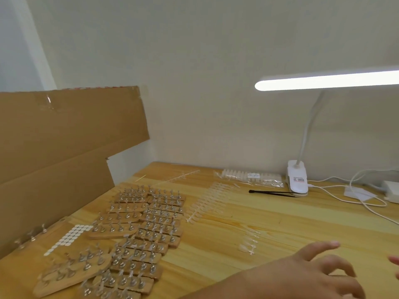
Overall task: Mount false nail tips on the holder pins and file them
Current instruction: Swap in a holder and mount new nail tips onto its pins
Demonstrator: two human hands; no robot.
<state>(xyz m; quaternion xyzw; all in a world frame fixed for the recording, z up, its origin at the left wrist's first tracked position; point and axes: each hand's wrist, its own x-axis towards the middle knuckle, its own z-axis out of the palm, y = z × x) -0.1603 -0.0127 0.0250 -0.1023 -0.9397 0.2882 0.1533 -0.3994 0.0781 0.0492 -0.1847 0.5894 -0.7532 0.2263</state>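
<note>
**Hands low at the right, holders massed on the left of a pine table**

A pale wooden table (280, 216) is pushed into the corner of a plain white wall (194, 61). A large sheet of brown cardboard (64, 137) stands propped along its left side. At the back, a white clip lamp (298, 180) is fastened at the far edge, its lit bar reaching off to the right. White cables (345, 197) trail from it across the wood. Just left of the clip lies a clear bag of nail tips (250, 177), with black tweezers (272, 192) in front of it.

The wooden holder strips (151, 223), each studded with small metal pins, lie packed side by side over the left half of the table. A sheet of white adhesive dots (71, 236) lies among them near the cardboard. Right beside the strips, a long strip of clear nail tips (207, 203) runs towards the back.

A short cluster of loose nail tips (248, 242) lies nearer the front. It is close to the left hand (313, 270) but does not touch it. That hand reaches in from the lower edge with its fingers spread and lightly bent above the wood, holding nothing. It is well apart from the holder strips. Of the right hand (394, 261) only fingertips show at the right border, so I cannot tell how it is held or whether it has anything.
</note>
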